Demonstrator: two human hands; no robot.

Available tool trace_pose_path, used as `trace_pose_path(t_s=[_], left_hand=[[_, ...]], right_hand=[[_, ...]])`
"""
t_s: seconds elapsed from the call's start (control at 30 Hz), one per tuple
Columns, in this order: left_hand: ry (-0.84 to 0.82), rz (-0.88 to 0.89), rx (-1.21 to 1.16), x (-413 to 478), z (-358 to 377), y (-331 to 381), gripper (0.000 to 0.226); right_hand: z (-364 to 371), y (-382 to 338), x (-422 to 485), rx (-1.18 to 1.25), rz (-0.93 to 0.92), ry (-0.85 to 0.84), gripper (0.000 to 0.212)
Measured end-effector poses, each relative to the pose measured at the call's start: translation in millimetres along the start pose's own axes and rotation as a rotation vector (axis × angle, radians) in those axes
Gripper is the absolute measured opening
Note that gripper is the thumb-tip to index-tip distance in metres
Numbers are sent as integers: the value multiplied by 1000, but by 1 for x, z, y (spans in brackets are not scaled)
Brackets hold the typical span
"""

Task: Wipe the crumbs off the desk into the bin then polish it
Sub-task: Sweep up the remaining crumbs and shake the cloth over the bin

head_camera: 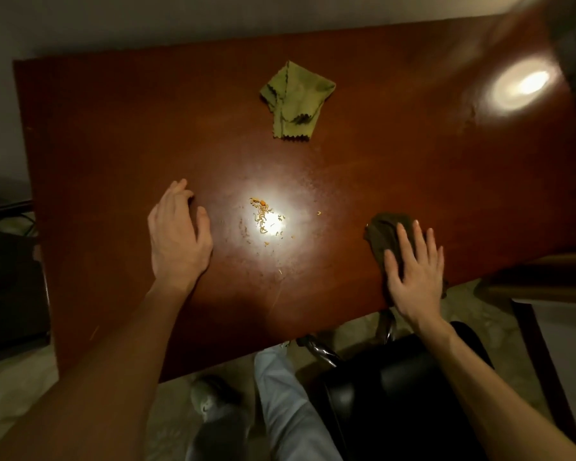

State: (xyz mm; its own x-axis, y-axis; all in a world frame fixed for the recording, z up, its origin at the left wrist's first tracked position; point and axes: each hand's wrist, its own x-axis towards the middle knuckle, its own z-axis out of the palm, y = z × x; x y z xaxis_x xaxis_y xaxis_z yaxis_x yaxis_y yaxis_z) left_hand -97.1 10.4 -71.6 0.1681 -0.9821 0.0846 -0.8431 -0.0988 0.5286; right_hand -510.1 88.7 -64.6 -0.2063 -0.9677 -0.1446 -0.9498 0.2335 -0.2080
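Overhead, the left hand point(178, 237) rests loose and empty on the desk point(113, 128), the right hand point(414, 264) presses flat, fingers straight, on a dark cloth point(384, 232), the crumbs point(265, 217) lie between both hands, and a green cloth point(295, 101) lies beyond them.

The desk point(113, 144) was brown wood, smooth and shiny, with bright light spots on it. The green cloth point(296, 98) looked soft and matt, and so did the dark cloth point(381, 232). The black chair seat point(379, 397) was smooth and shiny.
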Motion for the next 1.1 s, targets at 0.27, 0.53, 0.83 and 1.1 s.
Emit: trace_pose_path(t_s=[0.27,0.53,0.83,1.1], left_hand=[[107,-88,-260,3,8,-6,31],[321,-657,-1060,33,-14,4,49],[412,-735,-1472,29,-24,-23,45],[352,-696,-1480,27,-18,-26,45]], right_hand=[[48,-105,-86,20,-38,88,56],[80,-212,-140,15,-285,32,56],[88,-284,-104,362,-732,-36,79],[74,-328,-97,908,-441,17,49]])
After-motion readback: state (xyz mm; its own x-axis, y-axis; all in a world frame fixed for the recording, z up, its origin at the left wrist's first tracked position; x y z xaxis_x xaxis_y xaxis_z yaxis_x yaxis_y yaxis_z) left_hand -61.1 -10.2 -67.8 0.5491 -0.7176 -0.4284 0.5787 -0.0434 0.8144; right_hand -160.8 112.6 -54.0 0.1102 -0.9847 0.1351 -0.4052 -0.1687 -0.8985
